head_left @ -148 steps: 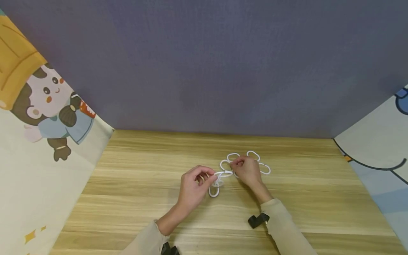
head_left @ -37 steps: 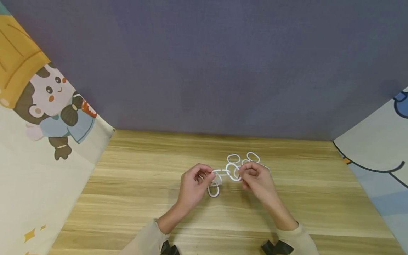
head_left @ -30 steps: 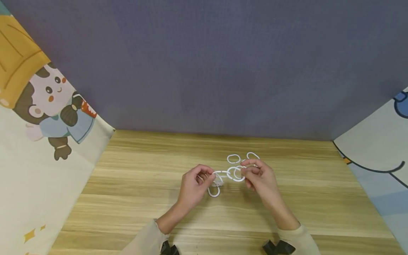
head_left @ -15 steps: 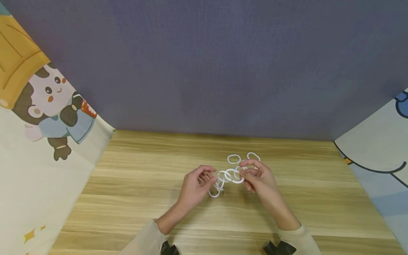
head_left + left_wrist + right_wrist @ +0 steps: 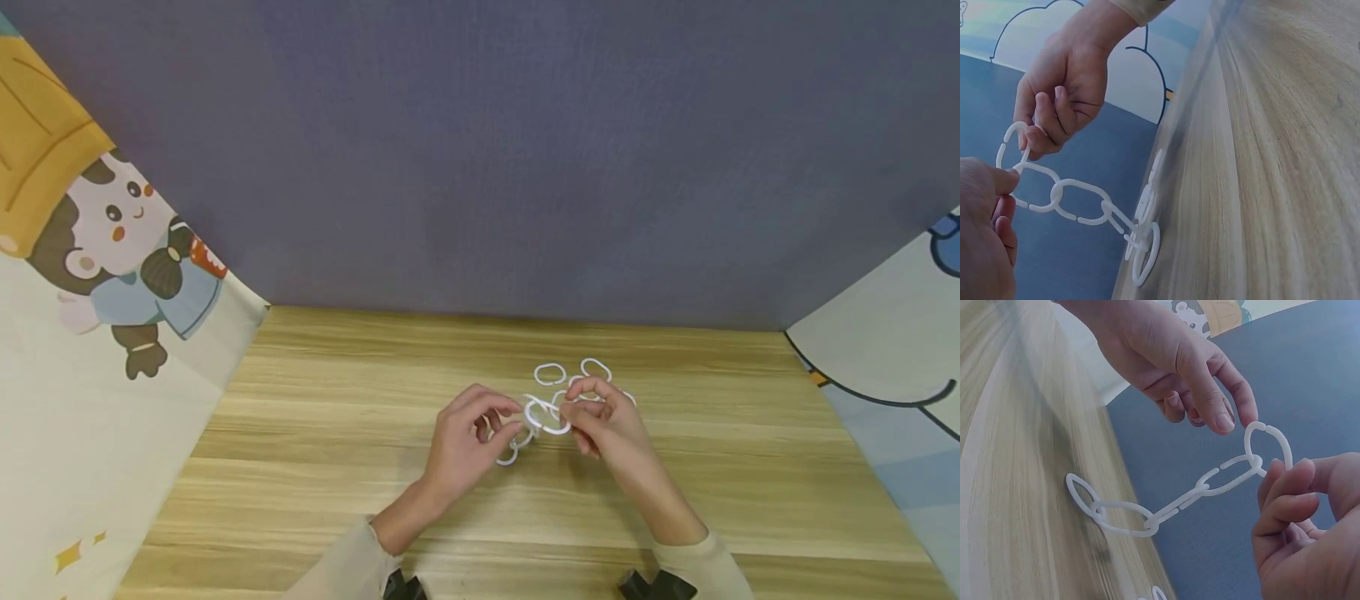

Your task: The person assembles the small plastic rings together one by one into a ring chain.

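Observation:
My right hand [image 5: 617, 429] pinches a white plastic oval link [image 5: 1283, 440] between thumb and fingers. From it a chain of several white links [image 5: 1230, 487] slopes down to the left, its far end lying on the table. Each link has a narrow gap in its outline. In the head view my left hand [image 5: 467, 435] is beside the upper links, thumb and index finger spread apart. The right wrist view shows the left index fingertip right at the top of the pinched link, with the thumb away from it. Left fingers cover part of the chain in the head view.
Several loose white links [image 5: 551, 364] lie on the wooden table [image 5: 337, 375] behind my right hand. A grey-blue panel [image 5: 480, 167] rises along the table's back edge, and printed side walls [image 5: 150, 408] flank it. Black cameras [image 5: 658, 585] sit on both wrists.
The right hand has come back from the loose links and now pinches the chain's end link. The left thumb and finger have let go of the chain and spread apart.

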`<state>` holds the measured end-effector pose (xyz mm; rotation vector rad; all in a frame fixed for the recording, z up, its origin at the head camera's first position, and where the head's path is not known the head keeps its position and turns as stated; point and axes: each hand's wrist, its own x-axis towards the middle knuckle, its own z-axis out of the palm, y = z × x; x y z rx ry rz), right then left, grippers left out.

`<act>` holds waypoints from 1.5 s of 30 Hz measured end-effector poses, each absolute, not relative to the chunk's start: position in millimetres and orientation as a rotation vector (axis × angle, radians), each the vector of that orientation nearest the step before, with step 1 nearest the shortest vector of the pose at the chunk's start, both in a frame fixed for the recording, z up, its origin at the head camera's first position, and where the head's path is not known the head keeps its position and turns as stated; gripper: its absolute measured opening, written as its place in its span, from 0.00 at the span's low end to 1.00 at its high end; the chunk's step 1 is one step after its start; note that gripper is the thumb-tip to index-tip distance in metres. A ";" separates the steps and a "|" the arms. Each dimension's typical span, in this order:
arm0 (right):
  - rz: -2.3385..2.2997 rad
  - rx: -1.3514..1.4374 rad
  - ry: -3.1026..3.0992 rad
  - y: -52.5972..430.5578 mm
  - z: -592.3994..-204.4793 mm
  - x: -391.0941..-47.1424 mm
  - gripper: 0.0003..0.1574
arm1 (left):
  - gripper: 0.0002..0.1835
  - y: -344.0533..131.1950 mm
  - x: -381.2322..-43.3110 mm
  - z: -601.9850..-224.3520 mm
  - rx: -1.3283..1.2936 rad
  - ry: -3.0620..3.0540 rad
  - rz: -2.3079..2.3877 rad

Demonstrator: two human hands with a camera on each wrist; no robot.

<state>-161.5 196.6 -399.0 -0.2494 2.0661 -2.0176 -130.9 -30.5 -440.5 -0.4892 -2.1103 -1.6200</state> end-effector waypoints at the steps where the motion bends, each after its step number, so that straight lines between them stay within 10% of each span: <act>1: -2.013 -0.260 2.061 196.6 -399.1 -161.2 0.09 | 0.14 -30.3 -131.0 -440.5 -0.499 -2.102 -1.622; 45: -1.843 -0.120 2.531 201.3 -456.2 -189.7 0.07 | 0.07 -37.8 -129.2 -445.5 -0.384 -2.075 -1.648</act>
